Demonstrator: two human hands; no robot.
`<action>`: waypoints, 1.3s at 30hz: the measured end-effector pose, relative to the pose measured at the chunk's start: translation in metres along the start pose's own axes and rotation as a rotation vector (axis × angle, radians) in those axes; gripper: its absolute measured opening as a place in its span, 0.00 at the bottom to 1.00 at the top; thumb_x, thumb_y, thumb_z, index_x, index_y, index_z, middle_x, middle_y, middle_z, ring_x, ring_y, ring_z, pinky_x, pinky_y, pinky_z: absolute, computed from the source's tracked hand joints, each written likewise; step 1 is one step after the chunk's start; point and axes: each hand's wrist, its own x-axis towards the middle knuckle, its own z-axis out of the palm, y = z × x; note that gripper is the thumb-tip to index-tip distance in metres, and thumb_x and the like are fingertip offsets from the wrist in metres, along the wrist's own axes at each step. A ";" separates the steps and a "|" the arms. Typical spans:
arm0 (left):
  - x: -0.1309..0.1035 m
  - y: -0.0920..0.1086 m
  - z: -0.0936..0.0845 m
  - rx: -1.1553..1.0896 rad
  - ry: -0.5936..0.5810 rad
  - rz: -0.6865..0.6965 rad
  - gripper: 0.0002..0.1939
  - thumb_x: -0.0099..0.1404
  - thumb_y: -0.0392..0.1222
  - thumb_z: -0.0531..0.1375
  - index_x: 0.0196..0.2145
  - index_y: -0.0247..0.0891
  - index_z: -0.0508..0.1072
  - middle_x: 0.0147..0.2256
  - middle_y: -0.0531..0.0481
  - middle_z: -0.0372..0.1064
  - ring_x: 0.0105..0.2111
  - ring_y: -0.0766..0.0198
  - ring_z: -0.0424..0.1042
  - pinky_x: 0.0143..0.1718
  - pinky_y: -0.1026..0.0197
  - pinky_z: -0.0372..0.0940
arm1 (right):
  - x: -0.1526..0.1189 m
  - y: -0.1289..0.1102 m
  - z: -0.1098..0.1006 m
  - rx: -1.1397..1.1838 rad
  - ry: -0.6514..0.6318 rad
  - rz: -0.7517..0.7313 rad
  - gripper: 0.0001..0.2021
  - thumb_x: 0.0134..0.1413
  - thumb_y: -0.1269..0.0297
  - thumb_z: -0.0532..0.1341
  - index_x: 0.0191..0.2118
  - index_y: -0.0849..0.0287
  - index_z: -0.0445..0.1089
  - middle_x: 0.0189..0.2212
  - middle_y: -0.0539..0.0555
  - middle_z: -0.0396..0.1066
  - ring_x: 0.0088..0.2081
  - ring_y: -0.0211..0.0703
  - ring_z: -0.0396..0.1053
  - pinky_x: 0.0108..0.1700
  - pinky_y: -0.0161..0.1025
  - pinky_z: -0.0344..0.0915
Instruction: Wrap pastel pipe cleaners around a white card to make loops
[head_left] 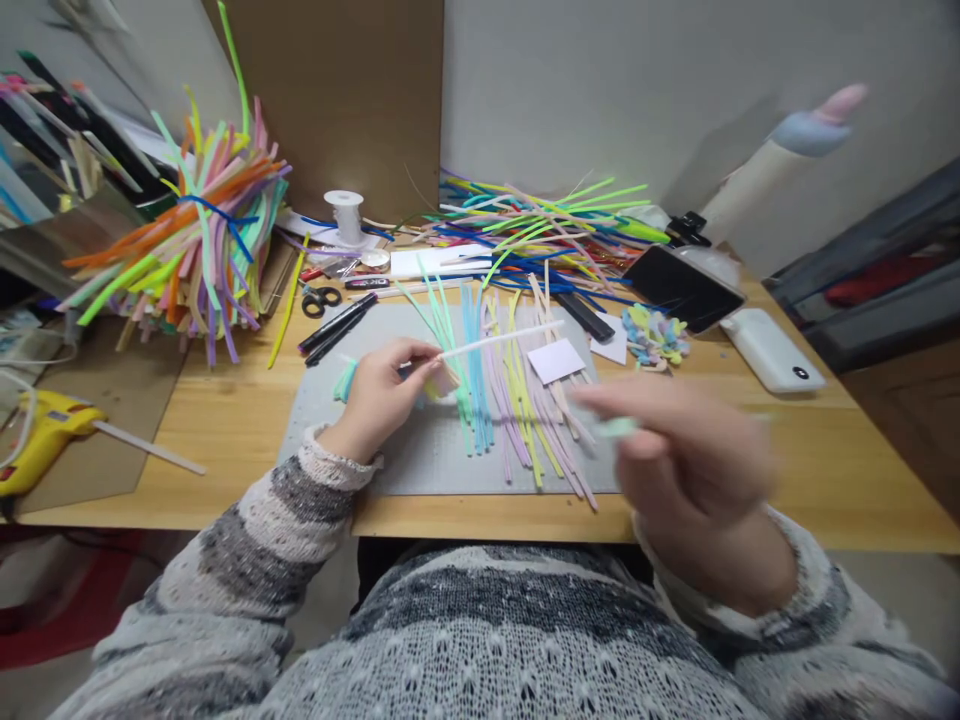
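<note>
White pipe cleaner is being pinched by left hand, best done lightly; right hand is being blurred, half-curled; hold unclear.

"What are you counting among the tools?"
"I'm counting one glue gun, one pair of scissors and one spool."
"Pens beside the scissors?"
"Two dark pens are lying together."
"Small cards near the mat's middle and right?"
"Two small cards are showing, and one mat is lying beneath."
"Fuzzy stems?"
"One tied bundle is standing at left; one white stem is being held. The stems on the mat are overlapping too much for counting."
</note>
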 end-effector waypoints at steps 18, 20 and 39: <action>-0.007 0.029 0.007 -0.278 -0.203 -0.174 0.08 0.61 0.42 0.61 0.34 0.36 0.75 0.30 0.48 0.73 0.31 0.65 0.70 0.33 0.61 0.66 | 0.010 0.059 0.072 0.261 -0.138 0.398 0.09 0.58 0.61 0.56 0.35 0.59 0.70 0.30 0.51 0.71 0.32 0.37 0.68 0.36 0.37 0.65; -0.007 0.031 0.006 -0.279 -0.196 -0.176 0.07 0.60 0.42 0.61 0.34 0.36 0.75 0.30 0.49 0.73 0.31 0.65 0.70 0.34 0.61 0.66 | 0.008 0.060 0.073 0.260 -0.133 0.394 0.09 0.59 0.61 0.56 0.34 0.58 0.70 0.29 0.50 0.71 0.31 0.36 0.68 0.35 0.36 0.65; -0.001 0.061 -0.006 -0.256 -0.238 -0.055 0.04 0.61 0.40 0.60 0.31 0.38 0.73 0.28 0.50 0.72 0.31 0.64 0.71 0.34 0.60 0.67 | 0.014 0.041 0.066 0.249 0.012 0.180 0.05 0.57 0.65 0.58 0.37 0.54 0.70 0.30 0.49 0.70 0.32 0.36 0.67 0.33 0.37 0.65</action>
